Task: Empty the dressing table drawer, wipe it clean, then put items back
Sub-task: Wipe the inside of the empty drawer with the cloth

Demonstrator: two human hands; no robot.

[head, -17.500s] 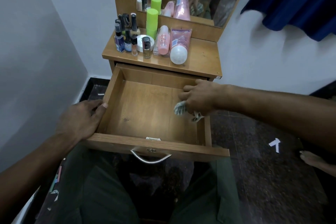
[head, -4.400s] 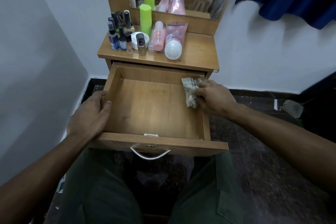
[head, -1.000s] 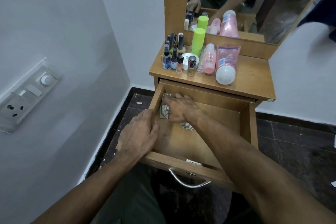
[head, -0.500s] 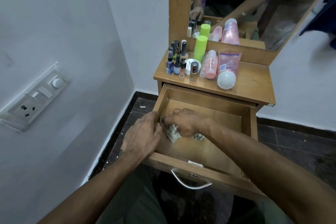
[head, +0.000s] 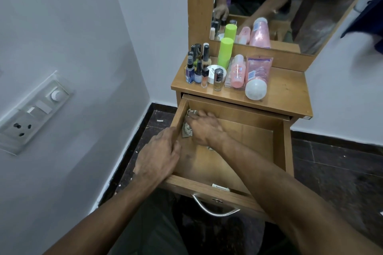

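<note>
Left wall: one switch plate [head: 35, 109]. Left hand [head: 159, 155] lies over the left rim of the one open drawer [head: 278, 151], near its front left corner, fingers curled over the rim and gripping it to steady the drawer. Just right of it, right hand [head: 204, 128] presses one crumpled cloth [head: 187, 128] against the inner left wall, close to the back left corner; its fingers lie together on top of the cloth and reach toward the back, so the cloth shows beyond and to the left of the fingertips, with a scrap showing under the wrist. The cloth's long axis runs front to back along that wall, and the unwiped-looking floor of the drawer stretches rightward from the hand; a stroke back toward the front or across to the right wall seems the likely next pass, and the right hand is the one placed for it. The drawer holds nothing else visible. On the tabletop [head: 286, 89], toward its back left corner, stand about six small bottles [head: 195, 68], one white jar [head: 213, 70], one green can [head: 225, 51], one pink bottle [head: 238, 72] and one pink tube [head: 258, 70] on its white cap. One mirror [head: 290, 6] rises behind.
</note>
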